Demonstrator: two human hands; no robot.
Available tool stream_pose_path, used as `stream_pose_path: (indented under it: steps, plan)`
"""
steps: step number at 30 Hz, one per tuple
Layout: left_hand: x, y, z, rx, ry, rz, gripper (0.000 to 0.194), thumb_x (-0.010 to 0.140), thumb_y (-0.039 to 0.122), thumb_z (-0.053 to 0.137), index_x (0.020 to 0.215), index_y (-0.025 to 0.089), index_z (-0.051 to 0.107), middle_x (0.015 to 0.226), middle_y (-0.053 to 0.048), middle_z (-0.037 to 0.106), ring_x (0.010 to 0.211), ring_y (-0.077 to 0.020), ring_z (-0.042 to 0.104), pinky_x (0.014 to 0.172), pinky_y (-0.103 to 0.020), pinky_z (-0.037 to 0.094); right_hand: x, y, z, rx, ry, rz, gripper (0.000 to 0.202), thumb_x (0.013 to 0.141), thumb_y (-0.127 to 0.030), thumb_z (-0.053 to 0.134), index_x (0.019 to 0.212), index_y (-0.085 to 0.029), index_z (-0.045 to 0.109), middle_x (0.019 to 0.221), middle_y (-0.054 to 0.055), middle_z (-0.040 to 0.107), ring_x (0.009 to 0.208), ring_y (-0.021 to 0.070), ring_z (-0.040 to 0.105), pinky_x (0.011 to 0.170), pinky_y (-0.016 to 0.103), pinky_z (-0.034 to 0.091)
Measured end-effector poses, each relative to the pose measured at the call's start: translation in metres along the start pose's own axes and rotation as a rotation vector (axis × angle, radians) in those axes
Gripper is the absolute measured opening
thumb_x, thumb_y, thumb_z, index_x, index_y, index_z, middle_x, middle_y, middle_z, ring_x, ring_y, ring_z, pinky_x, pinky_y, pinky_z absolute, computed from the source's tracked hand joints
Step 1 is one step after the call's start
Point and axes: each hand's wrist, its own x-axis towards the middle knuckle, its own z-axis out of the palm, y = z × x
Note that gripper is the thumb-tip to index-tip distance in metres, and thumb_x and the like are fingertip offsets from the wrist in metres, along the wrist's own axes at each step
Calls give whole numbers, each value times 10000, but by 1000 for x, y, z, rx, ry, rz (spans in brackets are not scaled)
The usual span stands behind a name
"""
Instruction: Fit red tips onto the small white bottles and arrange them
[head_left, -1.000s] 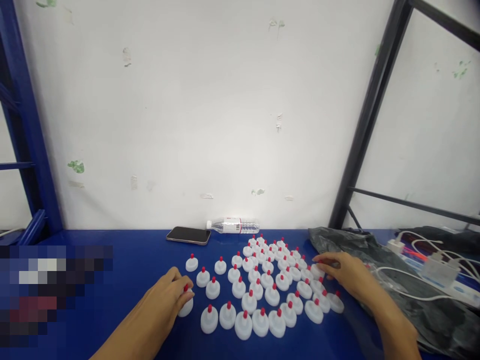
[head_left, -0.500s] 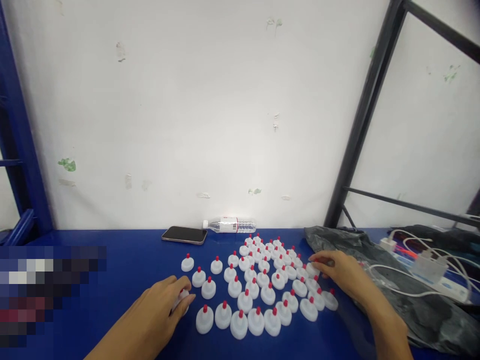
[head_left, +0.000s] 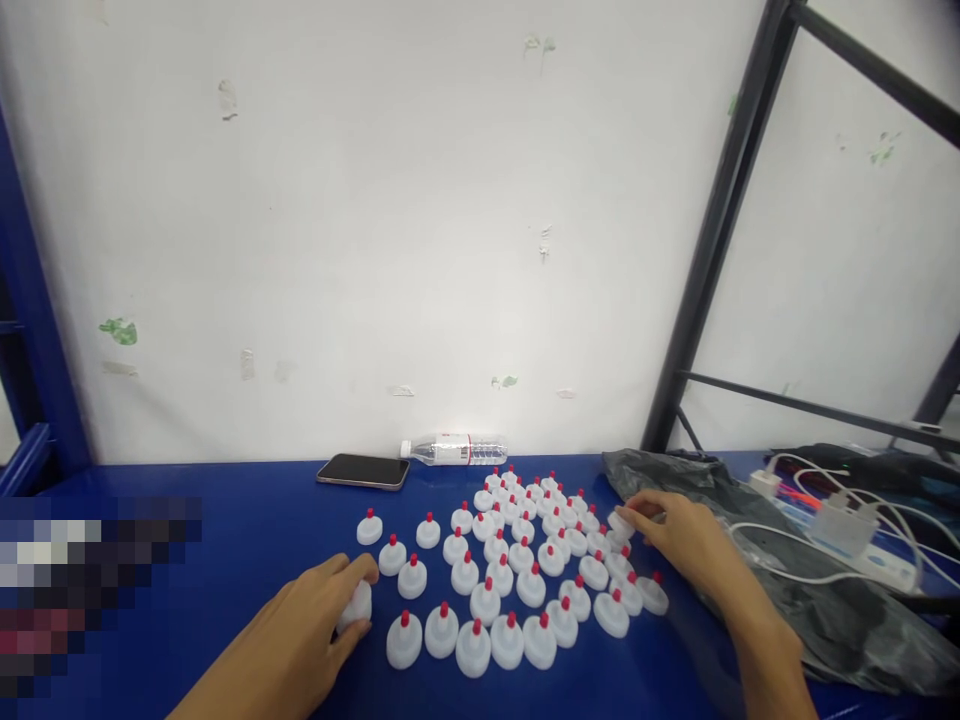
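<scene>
Several small white squat bottles with red tips [head_left: 485,602] stand in a loose cluster on the blue tabletop [head_left: 247,520]. At the cluster's left edge, my left hand [head_left: 319,610] is closed around one white bottle [head_left: 355,606], thumb in front and fingers behind; its red tip is mostly hidden. My right hand [head_left: 671,530] reaches in from the right and pinches another white bottle [head_left: 619,524] between thumb and fingertips at the cluster's right edge. The fingers cover that bottle's top.
By the wall lie a black phone [head_left: 364,471] and a clear plastic water bottle [head_left: 457,449] on its side. To the right are a dark plastic bag [head_left: 817,610], a power strip [head_left: 885,566] and white cables [head_left: 795,578]. A black metal post [head_left: 705,270] rises behind.
The whole view has shifted slightly. The bottle in my left hand has turned, showing more of its white side. My right fingers have gripped a bottle and tilted it a little.
</scene>
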Motion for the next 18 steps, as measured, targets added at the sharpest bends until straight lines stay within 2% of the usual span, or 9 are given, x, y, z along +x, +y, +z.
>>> stream_pose_path:
  steps: [3,7,12,15,18]
  plan:
    - [-2,3,-4,-13,4,13,414,906,212,438,1237,267,681,1145,-92,731,1045,-280,692,940,-417,500,-2,-1,1,9,-20,-19,256,875,-426,589,881,-280,798,912,26,820,832,279,758,752,361,487]
    - [-4,4,-7,-18,14,22,402,925,244,425,1230,246,686,1150,-110,722,1072,-298,691,948,-434,502,-4,-3,1,23,-47,-53,245,860,-375,589,857,-286,816,881,10,822,806,270,760,780,365,491]
    - [-3,10,-17,-11,26,52,383,975,297,381,1221,279,674,1098,-70,716,960,-249,718,863,-375,523,-2,-6,-3,28,30,-24,311,905,-449,543,961,-294,808,972,22,823,851,282,753,776,366,492]
    - [-3,16,-27,11,77,17,400,1024,334,329,1297,291,617,1259,-72,682,1087,-255,704,921,-394,525,-1,-4,-5,27,84,7,323,918,-465,523,997,-294,785,1002,19,821,837,279,750,788,368,496]
    - [-4,18,-35,87,129,-89,454,1064,359,274,1449,264,498,1382,-103,625,1207,-302,666,955,-455,530,-1,2,-3,19,113,34,303,911,-438,526,1003,-282,769,974,21,820,803,283,752,772,379,496]
